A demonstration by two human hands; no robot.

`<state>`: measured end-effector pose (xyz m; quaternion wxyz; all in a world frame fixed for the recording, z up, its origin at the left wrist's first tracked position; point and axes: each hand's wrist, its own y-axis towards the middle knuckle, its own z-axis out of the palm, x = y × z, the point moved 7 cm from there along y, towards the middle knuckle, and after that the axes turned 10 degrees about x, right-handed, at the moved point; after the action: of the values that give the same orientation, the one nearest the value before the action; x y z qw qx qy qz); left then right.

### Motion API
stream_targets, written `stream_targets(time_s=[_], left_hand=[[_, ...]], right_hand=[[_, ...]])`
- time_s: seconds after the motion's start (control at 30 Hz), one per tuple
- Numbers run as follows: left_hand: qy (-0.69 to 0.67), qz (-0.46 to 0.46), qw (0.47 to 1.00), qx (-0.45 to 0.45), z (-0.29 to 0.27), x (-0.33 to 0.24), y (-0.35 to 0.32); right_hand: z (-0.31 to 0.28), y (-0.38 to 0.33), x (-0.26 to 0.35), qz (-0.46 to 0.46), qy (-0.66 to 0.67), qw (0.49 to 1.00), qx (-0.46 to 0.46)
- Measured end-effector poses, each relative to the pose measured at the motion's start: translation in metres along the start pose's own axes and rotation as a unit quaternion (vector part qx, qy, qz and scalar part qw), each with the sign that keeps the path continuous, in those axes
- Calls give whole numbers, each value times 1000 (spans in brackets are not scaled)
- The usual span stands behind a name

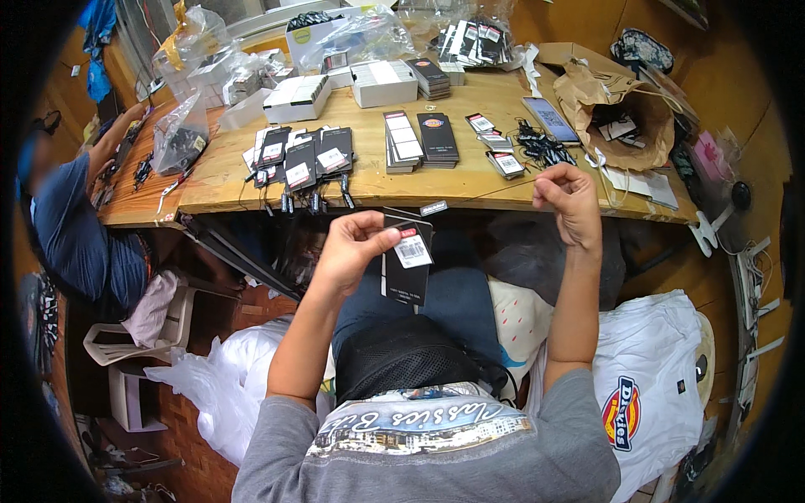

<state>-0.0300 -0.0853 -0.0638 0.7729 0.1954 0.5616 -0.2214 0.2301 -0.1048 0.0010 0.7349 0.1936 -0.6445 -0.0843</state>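
My left hand (350, 249) pinches black hang tags (407, 285) in front of the table edge. A smaller white barcode tag (412, 250) with a red top lies over them under my thumb. From the tags a thin dark string (490, 194) runs up to the right, with a small dark label piece (433, 207) along it. My right hand (567, 198), raised at the table's front edge, pinches the string's far end. Behind it on the table are a heap of black looped strings (543, 144) and small barcode tags (506, 164).
The wooden table (369, 191) bears strung tags (314, 159), stacked black cards (438, 141), white boxes (383, 84), a phone (549, 119) and a paper bag (625, 117). At left, another person (75, 226) sits near a plastic chair (138, 323). A white shirt (650, 377) lies right.
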Motion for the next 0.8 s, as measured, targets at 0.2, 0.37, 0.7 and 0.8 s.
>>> stream_targets(time_s=[0.2, 0.37, 0.7, 0.8], left_hand=[[0, 6, 1000, 9, 15, 11, 0], [5, -3, 1000, 7, 18, 16, -1], [-137, 95, 985, -48, 16, 10, 2], [-128, 99, 987, -22, 24, 16, 6]], right_hand=[[34, 17, -26, -48, 386, 919, 60], [54, 24, -26, -42, 502, 863, 52], [71, -2, -14, -69, 60, 995, -26], [106, -10, -22, -7, -57, 997, 51]])
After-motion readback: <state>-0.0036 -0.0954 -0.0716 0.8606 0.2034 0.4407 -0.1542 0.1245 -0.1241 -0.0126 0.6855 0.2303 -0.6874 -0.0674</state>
